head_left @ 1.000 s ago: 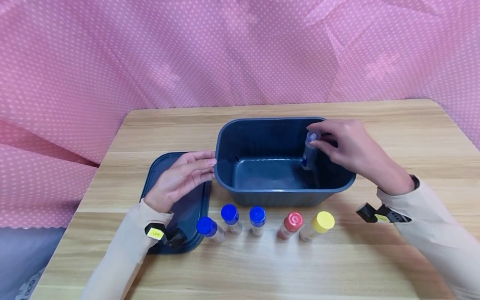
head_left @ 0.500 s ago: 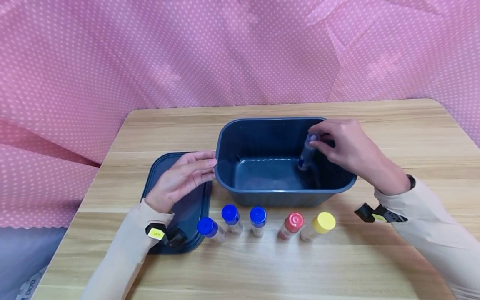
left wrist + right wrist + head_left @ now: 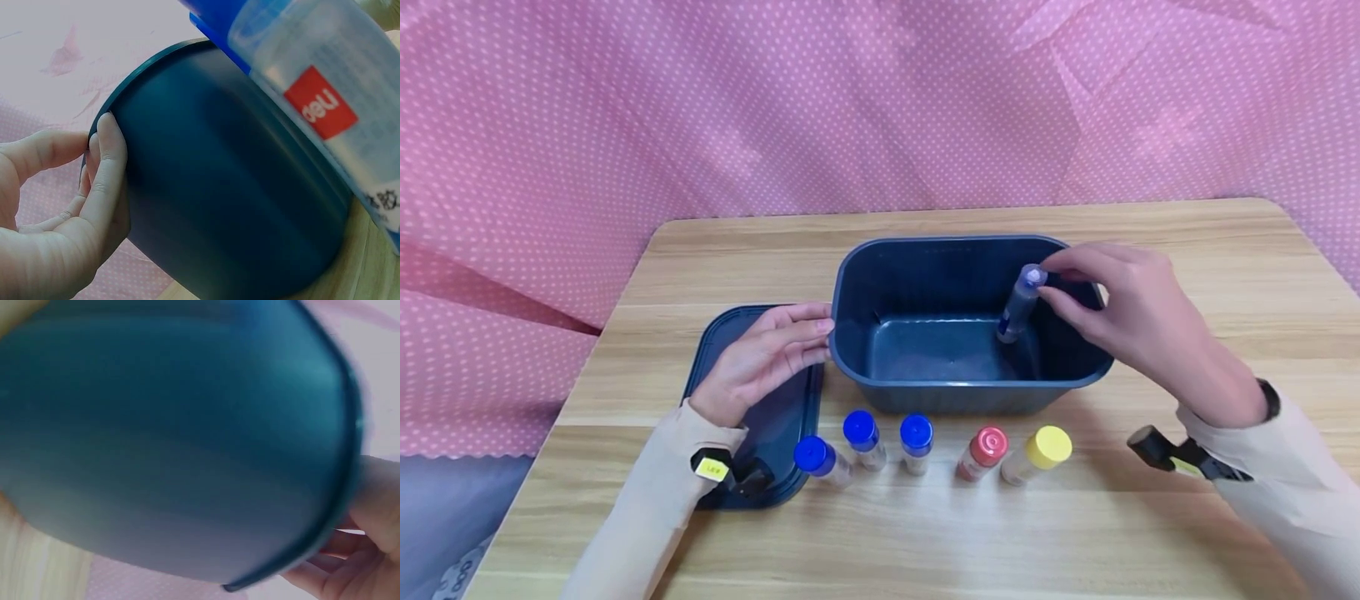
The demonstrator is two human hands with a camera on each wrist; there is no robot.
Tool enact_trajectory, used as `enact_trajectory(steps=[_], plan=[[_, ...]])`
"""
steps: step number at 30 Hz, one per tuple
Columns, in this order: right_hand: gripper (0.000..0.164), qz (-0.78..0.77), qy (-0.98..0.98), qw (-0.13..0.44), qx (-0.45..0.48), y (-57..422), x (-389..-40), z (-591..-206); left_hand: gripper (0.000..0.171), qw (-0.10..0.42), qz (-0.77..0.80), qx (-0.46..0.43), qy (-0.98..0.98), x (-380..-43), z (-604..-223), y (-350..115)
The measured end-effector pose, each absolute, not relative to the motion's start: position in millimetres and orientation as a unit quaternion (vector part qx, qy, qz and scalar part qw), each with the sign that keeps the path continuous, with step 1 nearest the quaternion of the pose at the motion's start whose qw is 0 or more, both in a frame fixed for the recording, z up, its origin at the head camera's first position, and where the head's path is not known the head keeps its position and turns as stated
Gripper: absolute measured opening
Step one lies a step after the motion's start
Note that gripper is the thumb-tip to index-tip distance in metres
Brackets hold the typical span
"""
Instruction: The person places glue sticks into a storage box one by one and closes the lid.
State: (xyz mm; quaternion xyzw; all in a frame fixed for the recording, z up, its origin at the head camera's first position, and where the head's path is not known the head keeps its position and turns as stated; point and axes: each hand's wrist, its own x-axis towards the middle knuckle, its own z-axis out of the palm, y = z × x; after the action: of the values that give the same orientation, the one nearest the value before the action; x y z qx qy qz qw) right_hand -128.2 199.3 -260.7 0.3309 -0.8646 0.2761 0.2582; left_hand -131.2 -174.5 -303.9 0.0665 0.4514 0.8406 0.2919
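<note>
Inside the dark blue box a slim translucent bottle with a bluish top leans a little to the right. My right hand is over the box's right end, its thumb and index finger parted right beside the bottle's top. At the opposite end, my left hand rests its fairly straight fingers against the box's outer wall. In the left wrist view those fingertips touch the wall near the rim. Several glue bottles stand in front of the box; one blue-capped glue bottle with a red label looms close there.
A dark blue lid lies beneath the left forearm. Bottles with blue caps, a red cap and a yellow cap stand along the box's front. A pink dotted cloth hangs behind the wooden table.
My right hand has drawn back to the right and its fingers have come off the bottle, which leans inside the box with its top now uncovered. The left hand has stayed put.
</note>
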Motion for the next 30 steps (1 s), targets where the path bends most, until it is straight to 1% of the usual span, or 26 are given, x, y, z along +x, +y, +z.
enact_trajectory(steps=[5,8,11,14,20,23,25,30], plan=[[0.017,0.303,-0.846,0.293,0.327,208.0,-102.1,-255.2,0.021,0.297,0.843,0.077,0.441,-132.4,-305.7,-174.6],[0.025,0.314,-0.848,0.296,0.309,211.9,-88.3,-254.9,0.021,0.295,0.842,0.073,0.446,-131.9,-305.3,-174.0],[0.039,0.318,-0.848,0.299,0.300,212.4,-75.6,-257.8,0.020,0.291,0.840,0.072,0.453,-131.0,-304.6,-173.6],[0.034,0.336,-0.835,0.310,0.307,210.6,-64.1,-262.7,0.020,0.292,0.841,0.077,0.449,-130.6,-305.2,-173.9],[0.018,0.407,-0.782,0.339,0.328,207.8,-47.9,-273.6,0.019,0.293,0.839,0.077,0.452,-131.2,-305.9,-174.0],[0.012,0.463,-0.749,0.325,0.346,207.3,-43.6,-277.5,0.019,0.291,0.840,0.070,0.453,-131.3,-305.9,-173.8],[0.011,0.489,-0.736,0.308,0.353,207.2,-40.3,-279.5,0.019,0.288,0.840,0.067,0.455,-131.2,-305.9,-174.3],[0.019,0.491,-0.750,0.273,0.349,209.0,-29.8,-283.0,0.018,0.284,0.840,0.068,0.458,-130.8,-305.6,-175.4]])
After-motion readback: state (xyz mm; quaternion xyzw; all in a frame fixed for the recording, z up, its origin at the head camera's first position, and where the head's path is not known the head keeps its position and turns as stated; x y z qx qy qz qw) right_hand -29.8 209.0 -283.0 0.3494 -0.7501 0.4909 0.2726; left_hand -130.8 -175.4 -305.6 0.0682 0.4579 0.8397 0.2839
